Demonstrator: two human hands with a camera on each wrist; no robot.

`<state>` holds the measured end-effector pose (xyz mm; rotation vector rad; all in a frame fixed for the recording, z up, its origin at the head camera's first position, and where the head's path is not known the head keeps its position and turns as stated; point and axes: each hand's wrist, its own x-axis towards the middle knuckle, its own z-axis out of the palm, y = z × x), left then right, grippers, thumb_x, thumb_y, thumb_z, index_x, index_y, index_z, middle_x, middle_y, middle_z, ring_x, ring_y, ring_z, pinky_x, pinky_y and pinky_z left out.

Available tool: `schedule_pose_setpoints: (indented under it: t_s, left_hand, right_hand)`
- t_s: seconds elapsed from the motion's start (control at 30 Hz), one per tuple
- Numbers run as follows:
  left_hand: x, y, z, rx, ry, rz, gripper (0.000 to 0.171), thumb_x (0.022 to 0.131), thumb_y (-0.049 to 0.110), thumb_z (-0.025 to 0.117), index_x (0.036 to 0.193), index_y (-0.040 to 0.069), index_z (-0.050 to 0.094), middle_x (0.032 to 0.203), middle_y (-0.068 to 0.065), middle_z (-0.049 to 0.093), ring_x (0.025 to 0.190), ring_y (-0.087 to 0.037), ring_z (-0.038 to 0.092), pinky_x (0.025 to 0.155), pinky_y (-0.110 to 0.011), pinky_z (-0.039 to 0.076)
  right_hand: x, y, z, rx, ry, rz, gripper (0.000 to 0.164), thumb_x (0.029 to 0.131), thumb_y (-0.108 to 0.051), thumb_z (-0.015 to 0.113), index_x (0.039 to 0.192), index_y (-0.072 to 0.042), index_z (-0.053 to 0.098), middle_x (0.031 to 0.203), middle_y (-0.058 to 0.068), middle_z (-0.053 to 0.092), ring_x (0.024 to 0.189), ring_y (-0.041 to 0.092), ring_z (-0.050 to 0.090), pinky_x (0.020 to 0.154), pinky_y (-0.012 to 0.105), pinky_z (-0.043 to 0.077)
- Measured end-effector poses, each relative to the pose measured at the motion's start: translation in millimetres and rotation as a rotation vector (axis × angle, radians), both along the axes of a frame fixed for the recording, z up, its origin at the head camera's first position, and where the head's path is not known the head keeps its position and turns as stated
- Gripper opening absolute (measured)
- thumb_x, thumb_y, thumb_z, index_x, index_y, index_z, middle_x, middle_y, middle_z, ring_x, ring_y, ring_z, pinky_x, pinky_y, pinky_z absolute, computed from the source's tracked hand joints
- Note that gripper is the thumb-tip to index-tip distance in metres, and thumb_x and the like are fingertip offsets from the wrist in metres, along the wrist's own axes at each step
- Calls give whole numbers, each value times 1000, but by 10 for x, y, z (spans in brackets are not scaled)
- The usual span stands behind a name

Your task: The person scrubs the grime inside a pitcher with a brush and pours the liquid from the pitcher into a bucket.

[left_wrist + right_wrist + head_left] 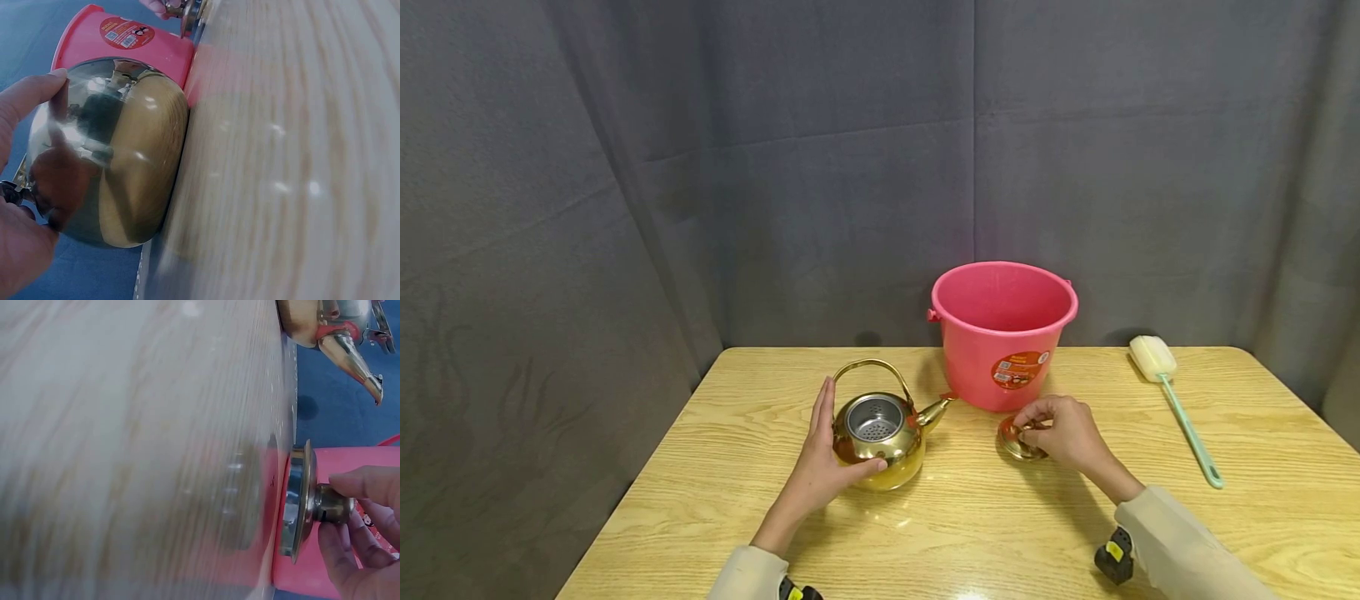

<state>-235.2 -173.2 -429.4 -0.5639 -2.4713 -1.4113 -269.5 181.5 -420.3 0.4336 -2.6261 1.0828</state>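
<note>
Kettle: shiny gold-coloured round metal kettle, upright on the pale wood-grain table, arched handle raised, spout pointing right; the left hand touches its side.
Kettle mouth: uncovered, a perforated silver metal strainer inside.
Lid: round gold-coloured metal lid, right of the kettle and apart from it, knob upward, pinched by the right hand; table contact unclear.

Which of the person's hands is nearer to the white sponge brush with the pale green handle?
Right. In the head view, the right hand holds the round gold metal lid, left of the brush; the left hand touches the shiny gold metal kettle, much farther left.
</note>
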Motion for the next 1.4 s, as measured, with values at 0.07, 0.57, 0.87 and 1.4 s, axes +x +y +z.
schedule_pose_setpoints:
  t_s: [0.07,0.57,0.87,1.4]
  left_hand:
    - [2,0,0,-1,1,1,128,70,36,88,156,30,-6,161,-3,-5,144,-35,8,107,-63,18]
    - [3,2,-2,-4,-1,3,128,70,36,88,156,30,-6,161,-2,-5,143,-35,9,107,-62,19]
    - [6,6,6,-7,0,11,129,69,35,89,156,29,-6,162,-6,-4,143,-35,9,107,-61,19]
    - [4,4,7,-7,0,13,129,69,35,89,156,30,-6,162,-5,-3,143,-35,10,107,-62,19]
  right_hand:
    - [-1,-4,-5,-4,-15,4,14,71,4,76,76,-9,74,79,0,69,75,19,65,61,30,50]
    - [-16,-96,-47,-22,-49,50,14,71,7,73,77,-6,74,76,2,69,73,18,64,55,26,49]
    - [-4,-129,-50,-34,-89,51,15,72,9,73,78,-5,74,76,3,69,69,17,62,52,25,49]
    - [14,-118,-38,-11,-78,40,12,73,2,77,80,-7,74,79,1,69,75,18,62,57,27,49]
